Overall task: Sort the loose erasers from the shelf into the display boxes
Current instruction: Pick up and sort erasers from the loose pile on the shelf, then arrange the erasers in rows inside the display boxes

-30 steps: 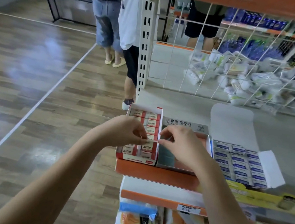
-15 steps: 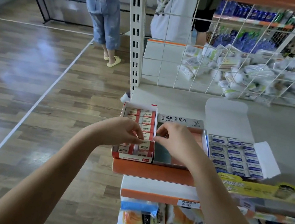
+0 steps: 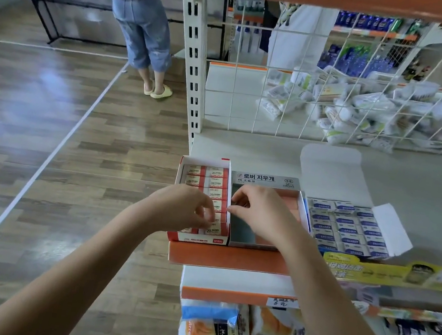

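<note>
Erasers [image 3: 214, 192]: red-sleeved, rowed in left display box [image 3: 196, 240] on shelf [image 3: 228, 257]. Left hand [image 3: 183, 209] grip pinches one at the near row; right hand [image 3: 262, 212] grip curled at the dividing wall, contents hidden. Advice: seat flush, label up, steady box.

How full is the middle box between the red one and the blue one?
Mostly empty: the middle box shows bare dark floor at its left, with only some orange erasers along its right side; the right hand hides part.
</note>
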